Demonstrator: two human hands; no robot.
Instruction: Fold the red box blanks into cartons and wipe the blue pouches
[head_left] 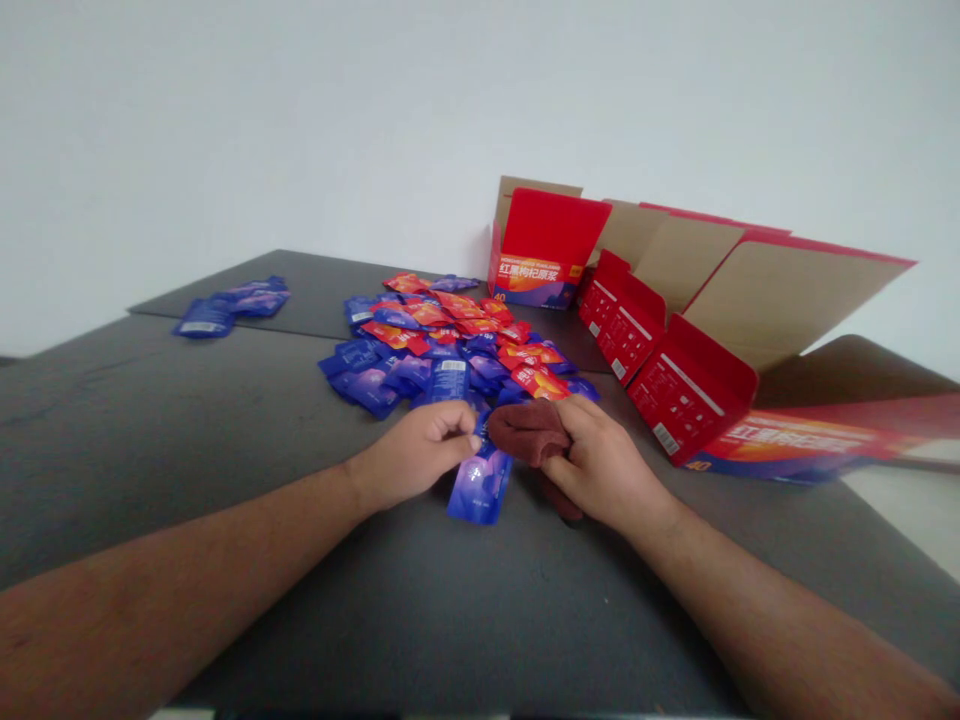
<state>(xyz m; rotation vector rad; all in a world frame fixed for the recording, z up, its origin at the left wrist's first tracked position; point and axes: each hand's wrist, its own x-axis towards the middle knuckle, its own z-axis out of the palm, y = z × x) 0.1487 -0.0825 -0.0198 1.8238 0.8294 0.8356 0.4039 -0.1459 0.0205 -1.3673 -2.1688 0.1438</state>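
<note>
My left hand (416, 452) pinches the top edge of a blue-purple pouch (480, 487) that lies on the dark grey table (187, 430). My right hand (600, 460) is closed on a dark red cloth (529, 432), which rests against the pouch's upper end. Just beyond both hands spreads a heap of red and blue pouches (442, 345).
An open red carton (544, 255) stands behind the heap. More open red cartons (675, 370) lie on their sides at the right, flaps up. A small pile of blue pouches (229, 305) sits at the far left. A white wall rises behind the table.
</note>
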